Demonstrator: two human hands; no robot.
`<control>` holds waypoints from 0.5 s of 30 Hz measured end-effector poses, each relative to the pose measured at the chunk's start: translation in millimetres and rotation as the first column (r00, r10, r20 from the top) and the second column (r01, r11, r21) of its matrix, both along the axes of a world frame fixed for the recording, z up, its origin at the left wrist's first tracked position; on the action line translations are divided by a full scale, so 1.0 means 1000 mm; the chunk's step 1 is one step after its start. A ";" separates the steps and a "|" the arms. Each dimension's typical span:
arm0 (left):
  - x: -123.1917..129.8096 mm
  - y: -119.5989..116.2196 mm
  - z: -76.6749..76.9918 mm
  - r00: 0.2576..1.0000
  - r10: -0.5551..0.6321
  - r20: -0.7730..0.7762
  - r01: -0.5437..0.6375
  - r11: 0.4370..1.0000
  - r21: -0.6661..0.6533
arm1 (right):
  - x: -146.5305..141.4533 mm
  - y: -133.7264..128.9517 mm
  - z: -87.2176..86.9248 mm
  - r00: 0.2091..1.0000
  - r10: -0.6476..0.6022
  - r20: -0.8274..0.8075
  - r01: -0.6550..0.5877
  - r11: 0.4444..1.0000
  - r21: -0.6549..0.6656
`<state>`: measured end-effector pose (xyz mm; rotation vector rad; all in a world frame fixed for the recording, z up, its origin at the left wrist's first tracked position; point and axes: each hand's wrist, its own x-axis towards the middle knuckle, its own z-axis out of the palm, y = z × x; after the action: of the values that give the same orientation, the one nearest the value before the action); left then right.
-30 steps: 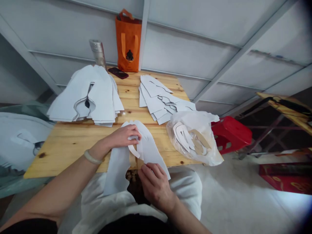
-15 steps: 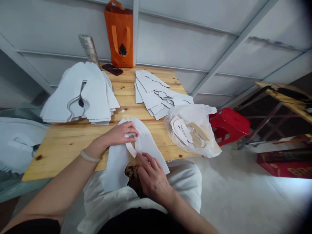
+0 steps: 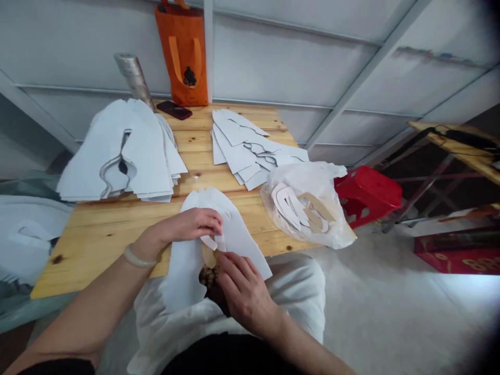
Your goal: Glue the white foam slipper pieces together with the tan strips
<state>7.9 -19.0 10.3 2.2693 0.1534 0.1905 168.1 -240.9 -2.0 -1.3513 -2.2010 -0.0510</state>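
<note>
A white, bell-shaped paper sheet (image 3: 183, 273) with a slot cut up its middle lies partly on the table edge and partly over my lap. My left hand (image 3: 199, 224) is over the upper end of the slot, its fingers bent and closed on a narrow white paper strip (image 3: 210, 241). Below it, my right hand (image 3: 244, 286) has thumb and fingers pinched together at the slot's right edge. What lies between those fingertips is hidden. Dark patterned cloth shows through the wide lower opening.
On the wooden table (image 3: 113, 250) are a stack of similar sheets (image 3: 152, 156), a fanned pile of cut sheets (image 3: 238, 151), a phone (image 3: 174, 110), an orange bag (image 3: 187, 62) and a plastic bag (image 3: 324, 179) of cut-out pieces. A red stool (image 3: 371, 195) stands at the right.
My left hand has come down slightly, its fingers more closed, and less of the strip shows. My right hand has dropped a little. The view has shifted slightly.
</note>
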 end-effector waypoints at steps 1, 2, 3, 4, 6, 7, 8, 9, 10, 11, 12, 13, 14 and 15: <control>0.000 0.000 0.002 1.000 -0.004 -0.002 0.004 1.000 -0.005 | -0.001 -0.001 0.000 1.000 -0.007 -0.008 0.007 1.000 0.013; -0.001 0.000 0.003 1.000 -0.007 -0.003 0.007 1.000 -0.008 | -0.001 -0.001 0.000 1.000 -0.022 -0.012 0.023 0.999 0.027; -0.001 0.000 0.005 1.000 -0.012 -0.003 0.012 1.000 -0.010 | -0.001 -0.001 -0.001 0.999 -0.050 -0.015 0.050 0.998 0.038; -0.001 -0.001 0.007 1.000 -0.016 -0.001 0.016 1.000 -0.012 | -0.002 0.000 -0.002 0.996 -0.085 -0.021 0.086 0.995 0.047; 0.000 -0.001 0.009 1.000 -0.024 0.000 0.024 1.000 -0.016 | -0.001 0.003 -0.006 0.987 -0.149 -0.053 0.152 0.986 0.066; 0.000 -0.002 0.010 1.000 -0.026 -0.001 0.026 0.999 -0.019 | -0.001 0.005 -0.009 0.983 -0.169 -0.075 0.175 0.982 0.072; 0.000 -0.002 0.010 1.000 -0.027 -0.003 0.027 0.999 -0.022 | 0.000 0.008 -0.011 0.980 -0.177 -0.093 0.184 0.980 0.078; 0.000 -0.002 0.010 1.000 -0.026 -0.006 0.026 0.999 -0.026 | 0.000 0.011 -0.014 0.979 -0.176 -0.101 0.185 0.979 0.085; 0.000 -0.001 0.009 1.000 -0.024 -0.010 0.024 0.999 -0.031 | 0.001 0.015 -0.016 0.980 -0.172 -0.100 0.181 0.979 0.090; 0.000 -0.001 0.008 1.000 -0.023 -0.014 0.022 0.999 -0.036 | 0.001 0.018 -0.018 0.981 -0.168 -0.092 0.177 0.980 0.092; 0.000 -0.001 0.008 1.000 -0.019 -0.017 0.018 0.999 -0.041 | 0.002 0.022 -0.019 0.983 -0.165 -0.086 0.173 0.981 0.093; 0.001 -0.001 0.008 1.000 -0.015 -0.022 0.014 0.999 -0.045 | 0.002 0.026 -0.019 0.983 -0.162 -0.087 0.170 0.981 0.092; 0.001 -0.001 0.008 1.000 -0.012 -0.026 0.011 0.999 -0.049 | 0.001 0.029 -0.019 0.982 -0.162 -0.096 0.170 0.982 0.086; 0.001 -0.001 0.008 1.000 -0.010 -0.029 0.009 0.998 -0.054 | 0.001 0.033 -0.019 0.980 -0.165 -0.111 0.174 0.982 0.079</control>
<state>8.6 -20.1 18.0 2.2192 0.1612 0.1468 169.2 -208.1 -20.9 -1.4555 -1.9708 -0.1366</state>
